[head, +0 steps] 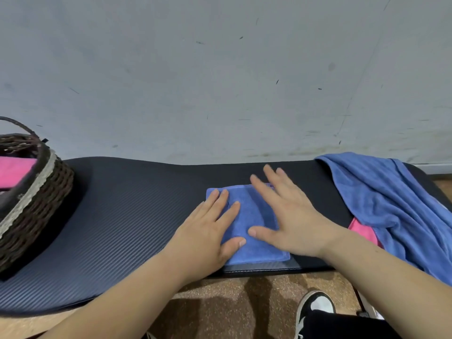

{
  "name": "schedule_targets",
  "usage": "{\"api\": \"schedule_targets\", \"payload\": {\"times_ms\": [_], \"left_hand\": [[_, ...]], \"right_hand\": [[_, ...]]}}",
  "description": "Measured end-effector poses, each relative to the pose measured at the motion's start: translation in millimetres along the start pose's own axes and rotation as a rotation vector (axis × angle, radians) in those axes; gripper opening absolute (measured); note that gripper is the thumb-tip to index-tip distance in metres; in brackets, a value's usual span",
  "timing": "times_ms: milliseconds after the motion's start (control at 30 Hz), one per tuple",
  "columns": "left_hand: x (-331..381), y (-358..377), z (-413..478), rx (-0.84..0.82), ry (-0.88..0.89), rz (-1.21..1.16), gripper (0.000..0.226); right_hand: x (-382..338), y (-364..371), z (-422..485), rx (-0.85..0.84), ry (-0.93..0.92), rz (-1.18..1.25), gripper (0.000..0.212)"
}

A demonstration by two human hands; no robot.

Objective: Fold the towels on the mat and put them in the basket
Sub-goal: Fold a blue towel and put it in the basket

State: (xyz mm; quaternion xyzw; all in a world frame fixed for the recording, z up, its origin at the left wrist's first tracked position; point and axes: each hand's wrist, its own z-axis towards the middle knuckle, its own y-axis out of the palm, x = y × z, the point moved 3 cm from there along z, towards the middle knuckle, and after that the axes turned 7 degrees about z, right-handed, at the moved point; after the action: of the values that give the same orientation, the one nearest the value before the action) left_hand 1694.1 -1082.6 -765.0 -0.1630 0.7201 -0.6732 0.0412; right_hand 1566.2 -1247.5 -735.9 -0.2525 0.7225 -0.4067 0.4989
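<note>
Far left, cut by the frame edge, we see a dark wicker basket point(41, 199) sitting on the left end of the mat point(122, 216). Its handle point(19, 124) arches over the top. Inside it we see a pink towel point(14, 171) lying flat; the fold can't be judged.

The mat is black and ribbed and runs left to right along the wall point(220, 69).

Mid-mat, at the near edge, lies a folded blue towel point(254, 214), a small rectangle, well apart from the basket. The left hand point(208, 228) lies flat on its left part, fingers straight and a little spread, thumb on the cloth near the near edge. It presses and grips nothing. The right hand point(296, 223) lies flat on the right part, fingers splayed wide and pointing far, fingertips reaching past the towel's far edge, thumb pointing left toward the other thumb. It also presses and grips nothing. The two thumbs are near each other but apart.

Right end of the mat: an unfolded blue towel point(391, 204), bunched, draping over the near-right edge. We see a second pink towel point(362, 231) peeking out under its left side, mostly covered.

Near, below the mat: brown speckled floor point(220, 302) and a black-and-white shoe point(315, 307) near a dark trouser leg point(342, 324).
</note>
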Motion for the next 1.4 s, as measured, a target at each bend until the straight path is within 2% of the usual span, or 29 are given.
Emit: {"api": "schedule_targets", "payload": {"times_ms": [67, 133, 200, 267, 333, 433, 567, 633, 767, 867, 967, 1100, 1233, 1300, 1400], "left_hand": [[-4, -8, 0, 0.138, -0.028, -0.097, 0.076], [-11, -20, 1, 0.282, -0.166, -0.092, 0.061], [-19, -30, 2, 0.209, -0.392, -0.025, 0.048], [-19, -30, 2, 0.063, -0.542, -0.067, 0.050], [-13, -26, 3, 0.008, -0.580, -0.195, 0.050], [-5, -27, 4, 0.023, -0.593, -0.331, 0.042], [-11, -42, 2, 0.094, -0.609, -0.465, 0.035], [-16, -53, -1, 0.114, -0.599, -0.387, 0.032], [-21, -72, -5, 0.122, -0.539, -0.068, 0.032], [-7, -76, -3, 0.166, -0.445, 0.018, 0.031], [13, -71, -1, 0.282, -0.288, 0.078, 0.030], [27, -52, 0, 0.340, -0.168, 0.021, 0.029], [21, -44, 7, 0.283, -0.063, -0.236, 0.033], [16, -44, 8, 0.294, -0.006, -0.203, 0.032], [13, -44, 6, 0.309, 0.030, -0.052, 0.038]], "right_hand": [[3, 8, -6, -0.179, 0.064, -0.074, 0.097], [8, 11, -11, -0.265, 0.128, -0.031, 0.093], [10, 11, -10, -0.254, 0.126, -0.004, 0.093], [9, 10, -10, -0.261, 0.115, 0.023, 0.095], [9, 6, -11, -0.270, 0.114, 0.075, 0.096], [10, -6, -14, -0.295, 0.141, 0.172, 0.094], [6, -1, -14, -0.317, 0.131, 0.114, 0.100], [0, 4, -10, -0.275, 0.101, 0.131, 0.103], [-7, 4, -4, -0.179, 0.068, 0.190, 0.103], [-10, 10, -1, -0.156, 0.077, 0.137, 0.100], [-12, 16, 2, -0.128, 0.085, 0.116, 0.099], [-8, 17, 6, -0.111, 0.073, 0.121, 0.097], [1, 14, 7, -0.085, 0.059, 0.201, 0.078], [3, 10, 7, -0.075, 0.089, 0.237, 0.077], [7, 9, 9, -0.046, 0.093, 0.288, 0.059]]}}
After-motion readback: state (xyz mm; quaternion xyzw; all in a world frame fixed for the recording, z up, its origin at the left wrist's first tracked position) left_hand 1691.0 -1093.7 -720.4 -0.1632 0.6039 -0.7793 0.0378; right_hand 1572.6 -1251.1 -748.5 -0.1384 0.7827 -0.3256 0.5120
